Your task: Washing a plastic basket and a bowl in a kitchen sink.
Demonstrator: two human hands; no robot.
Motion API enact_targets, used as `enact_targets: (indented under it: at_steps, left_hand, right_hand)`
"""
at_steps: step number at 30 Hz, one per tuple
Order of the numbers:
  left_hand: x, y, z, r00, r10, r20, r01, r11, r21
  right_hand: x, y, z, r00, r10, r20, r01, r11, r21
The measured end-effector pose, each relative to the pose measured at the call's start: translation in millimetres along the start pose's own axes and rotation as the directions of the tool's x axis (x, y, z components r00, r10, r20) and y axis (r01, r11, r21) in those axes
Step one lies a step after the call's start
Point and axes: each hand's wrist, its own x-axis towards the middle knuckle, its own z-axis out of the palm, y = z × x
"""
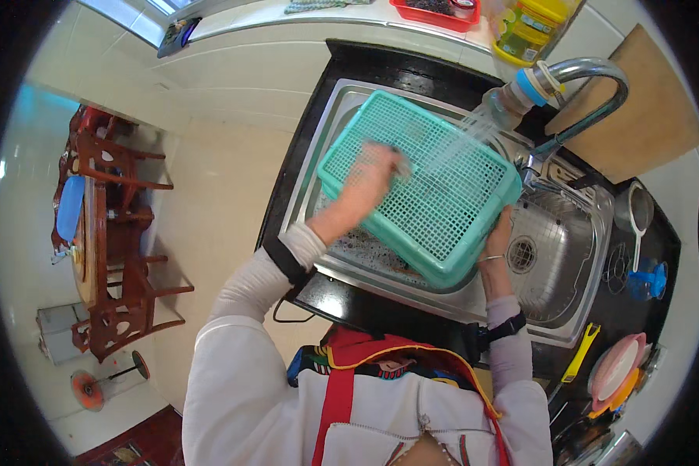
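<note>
A turquoise plastic mesh basket lies tilted over the larger bowl of a stainless steel sink, its flat lattice side facing up. My left hand is over the lattice, blurred by motion; something small and dark shows at its fingers, too smeared to name. At the basket's right edge my right hand grips the rim, the fingertips hidden behind it. Water sprays from a tap nozzle on the curved chrome faucet onto the lattice. Dark specks and suds lie in the bowl below.
The smaller sink bowl holds a wire rack. A saucepan, a blue-lidded container, a yellow-handled tool and a pink basin line the right counter. Behind the faucet leans a wooden board. A red tray sits on the ledge.
</note>
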Motion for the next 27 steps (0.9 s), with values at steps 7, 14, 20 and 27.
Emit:
enact_targets:
  at_steps: [7,14,20,27]
  left_hand:
    - [5,61,45,0.935,0.351,-0.048,-0.351,0.936,0.008]
    - [62,33,34,0.979,0.191,0.073,-0.197,0.976,0.089]
    - [42,-46,-6,0.995,0.017,-0.098,0.018,0.94,0.34]
    - [-36,29,0,0.99,0.141,0.018,-0.143,0.982,0.127]
  right_hand:
    - [6,0,-3,1.0,-0.001,-0.014,0.0,0.999,-0.032]
    - [8,4,-12,0.995,-0.094,-0.039,0.089,0.99,-0.111]
    - [-7,-8,14,0.993,-0.103,-0.065,0.094,0.988,-0.124]
    - [-9,-15,18,0.988,-0.131,-0.083,0.12,0.986,-0.119]
